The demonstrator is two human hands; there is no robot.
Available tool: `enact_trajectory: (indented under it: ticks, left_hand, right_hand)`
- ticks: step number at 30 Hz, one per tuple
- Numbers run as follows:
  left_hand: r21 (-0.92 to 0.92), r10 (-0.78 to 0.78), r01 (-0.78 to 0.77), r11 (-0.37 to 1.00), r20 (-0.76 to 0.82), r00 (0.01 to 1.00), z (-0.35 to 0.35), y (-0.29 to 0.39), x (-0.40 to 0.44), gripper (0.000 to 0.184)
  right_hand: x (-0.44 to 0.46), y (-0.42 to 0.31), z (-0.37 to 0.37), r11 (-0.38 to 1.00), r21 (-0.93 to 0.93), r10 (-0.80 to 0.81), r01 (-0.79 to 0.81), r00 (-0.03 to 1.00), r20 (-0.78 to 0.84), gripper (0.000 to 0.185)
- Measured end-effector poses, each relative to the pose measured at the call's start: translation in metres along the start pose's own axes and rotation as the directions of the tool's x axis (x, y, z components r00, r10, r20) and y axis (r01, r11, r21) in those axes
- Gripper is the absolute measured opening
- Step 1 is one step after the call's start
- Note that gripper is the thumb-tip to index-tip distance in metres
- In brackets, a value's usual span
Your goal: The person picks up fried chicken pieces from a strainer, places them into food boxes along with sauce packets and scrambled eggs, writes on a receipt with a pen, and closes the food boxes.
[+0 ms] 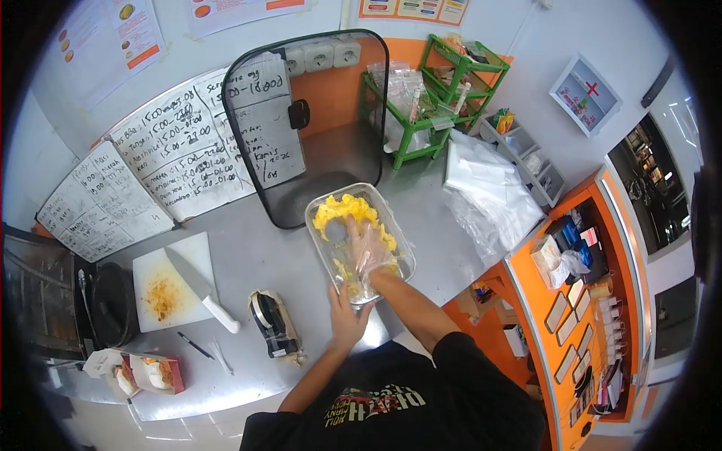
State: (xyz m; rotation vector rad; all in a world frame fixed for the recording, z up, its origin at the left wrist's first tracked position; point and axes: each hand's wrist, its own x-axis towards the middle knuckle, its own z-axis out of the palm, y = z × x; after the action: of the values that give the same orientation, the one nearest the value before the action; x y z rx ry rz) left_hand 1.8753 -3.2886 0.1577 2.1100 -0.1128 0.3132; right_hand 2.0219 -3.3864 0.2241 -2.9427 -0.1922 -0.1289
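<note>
Black T-shirt (391, 406) right up close, and past it both arms reach forward! Right hand (366, 248), gloved in clear plastic, is down in the yellow food (347, 207); whether its fingers are closed on any, I can't tell. Bare left hand (350, 319) is clamped on the near end of the clear container (404, 252), which sits on the metal table (241, 244), just in front of a black-rimmed mesh cover (327, 143). Out left, a black device (274, 327), then a knife (197, 285) lying across the stained cutting board (150, 267), its white handle over the edge! Out right, clear plastic bags (489, 192) lie piled, with a green rack (410, 131) behind.
</note>
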Motion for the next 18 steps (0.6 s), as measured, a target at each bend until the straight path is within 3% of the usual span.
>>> enact_trajectory:
  ticks: [3,6,9,12,15,18]
  left_hand:
    - [0.014,-0.013,0.013,1.0,0.001,1.0,-0.001,0.0,-0.001,0.086]
    - [0.022,-0.039,0.039,0.999,0.007,0.999,0.002,0.0,-0.001,0.086]
    - [0.044,-0.047,0.047,0.998,0.017,0.999,0.003,-0.002,-0.003,0.087]
    - [0.043,-0.041,0.041,0.998,0.015,0.999,0.004,-0.004,-0.004,0.087]
    - [0.034,-0.025,0.024,0.999,0.024,0.999,0.004,-0.002,-0.004,0.086]
    - [0.047,-0.015,0.014,0.999,0.034,0.999,0.004,0.0,0.0,0.085]
  right_hand:
    - [0.008,0.004,0.012,0.96,0.28,-0.039,0.0,0.99,0.133,0.075]
    - [0.005,0.003,0.012,0.93,0.282,-0.261,0.237,0.964,0.052,0.074]
    - [0.007,0.004,0.02,0.961,0.267,-0.12,0.066,0.974,0.191,0.075]
    - [0.009,0.022,0.034,0.982,0.061,0.171,-0.179,0.978,0.116,0.065]
    - [0.006,0.022,0.001,0.925,0.192,0.263,-0.327,0.918,0.297,0.051]
    - [-0.002,0.01,-0.017,0.874,0.342,0.278,-0.345,0.933,0.229,0.042]
